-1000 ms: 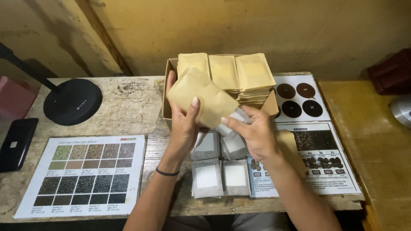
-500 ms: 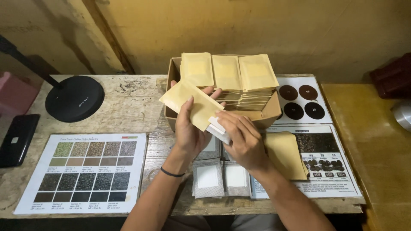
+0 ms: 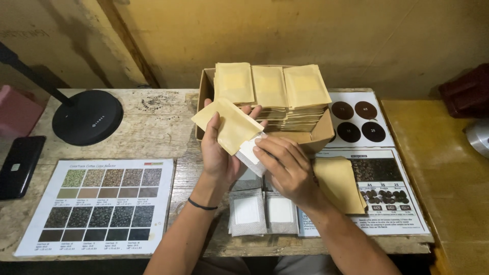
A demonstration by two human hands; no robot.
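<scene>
My left hand (image 3: 220,153) holds a tan paper envelope (image 3: 227,124) above the table, in front of the cardboard box (image 3: 320,137). My right hand (image 3: 283,166) pinches a white filter sachet (image 3: 250,153) whose upper end sits inside the envelope's open mouth. Below my hands, two white sachets (image 3: 263,211) lie side by side near the table's front edge. Another tan envelope (image 3: 338,182) lies flat to the right of my right hand.
The box holds three stacks of tan envelopes (image 3: 275,86). A colour chart sheet (image 3: 100,203) lies at the left, a printed sheet with dark circles (image 3: 359,122) at the right. A black round lamp base (image 3: 86,117) and a black phone (image 3: 19,165) sit at the far left.
The envelope has come down from in front of the box toward me. My right hand moved from beside it to its mouth, with the white sachet now partly inside.
</scene>
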